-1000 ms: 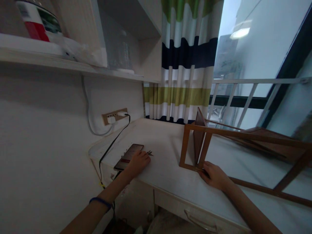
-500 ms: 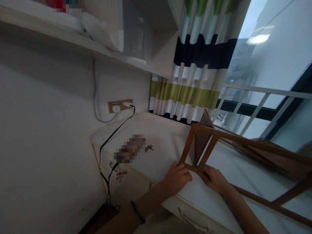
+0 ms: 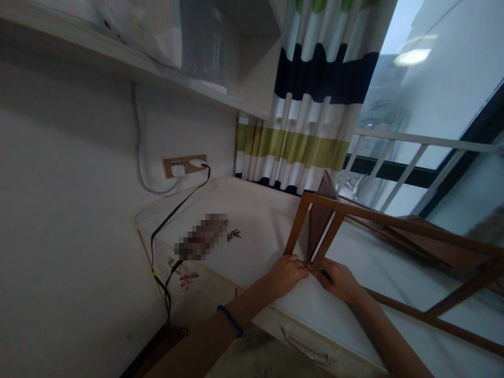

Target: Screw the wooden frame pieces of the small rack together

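Note:
A brown wooden frame (image 3: 389, 216) stands on the white desk, made of long rails with short crossbars. My left hand (image 3: 289, 275) is closed round its lower rail at the near left corner. Close beside it, my right hand (image 3: 336, 281) grips the same rail at the foot of a crossbar (image 3: 329, 236), fingers curled. A thin brown panel (image 3: 321, 210) stands tilted behind the frame, its lower tip coming down between my hands. My fingers hide the joint there, so I cannot make out whether they hold anything small.
Small dark pieces, perhaps screws, lie in a pile (image 3: 234, 235) on the desk (image 3: 260, 226). A blurred-out item (image 3: 202, 236) is left of them. More brown panels (image 3: 437, 241) lie behind the frame. Black cables (image 3: 173, 210) run from the wall socket (image 3: 183, 165) over the desk's left edge.
My left hand has slid slightly right along the rail, its fingers now closer to my right hand. The view has shifted a little; the frame stands much as before.

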Demonstrator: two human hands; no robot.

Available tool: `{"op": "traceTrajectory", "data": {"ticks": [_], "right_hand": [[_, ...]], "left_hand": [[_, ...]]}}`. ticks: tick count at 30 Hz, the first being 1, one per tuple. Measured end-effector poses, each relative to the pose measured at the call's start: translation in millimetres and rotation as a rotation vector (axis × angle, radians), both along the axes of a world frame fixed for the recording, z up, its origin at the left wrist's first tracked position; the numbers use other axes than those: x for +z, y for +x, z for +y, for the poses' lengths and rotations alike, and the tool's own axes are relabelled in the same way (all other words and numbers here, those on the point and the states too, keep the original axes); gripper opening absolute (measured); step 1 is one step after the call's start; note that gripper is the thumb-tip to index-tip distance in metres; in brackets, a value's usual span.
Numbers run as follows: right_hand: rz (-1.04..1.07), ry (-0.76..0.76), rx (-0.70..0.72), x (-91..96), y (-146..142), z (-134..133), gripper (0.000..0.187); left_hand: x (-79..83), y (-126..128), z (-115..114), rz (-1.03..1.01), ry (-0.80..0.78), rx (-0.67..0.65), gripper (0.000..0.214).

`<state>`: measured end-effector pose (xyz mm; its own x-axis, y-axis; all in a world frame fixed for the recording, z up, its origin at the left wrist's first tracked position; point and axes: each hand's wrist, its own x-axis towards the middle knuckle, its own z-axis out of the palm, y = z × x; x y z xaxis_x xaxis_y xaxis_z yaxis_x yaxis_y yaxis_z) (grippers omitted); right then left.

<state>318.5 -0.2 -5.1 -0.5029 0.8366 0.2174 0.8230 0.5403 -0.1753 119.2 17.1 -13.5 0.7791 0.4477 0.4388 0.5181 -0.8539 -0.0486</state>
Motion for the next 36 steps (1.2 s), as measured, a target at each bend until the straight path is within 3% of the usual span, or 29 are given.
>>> {"op": "traceTrajectory", "data": {"ticks": [9, 26, 36], "right_hand": [[-0.006, 0.005, -0.041, -1.7, -0.1, -0.6, 0.015], [0.083, -0.012, 0.002, -5.5, 0.1, 2.7, 0.009], [0.080, -0.011, -0.027, -2.6, -1.1, -0.7, 0.011]], "left_hand": [[-0.1, -0.3, 1.9, 0.073, 0.081, -0.044, 0.011], [9.2, 3.0, -12.3, 0.120, 0.031, 0.096, 0.013], [16.8, 3.6, -16.9, 0.129, -0.009, 0.115, 0.016]]}}
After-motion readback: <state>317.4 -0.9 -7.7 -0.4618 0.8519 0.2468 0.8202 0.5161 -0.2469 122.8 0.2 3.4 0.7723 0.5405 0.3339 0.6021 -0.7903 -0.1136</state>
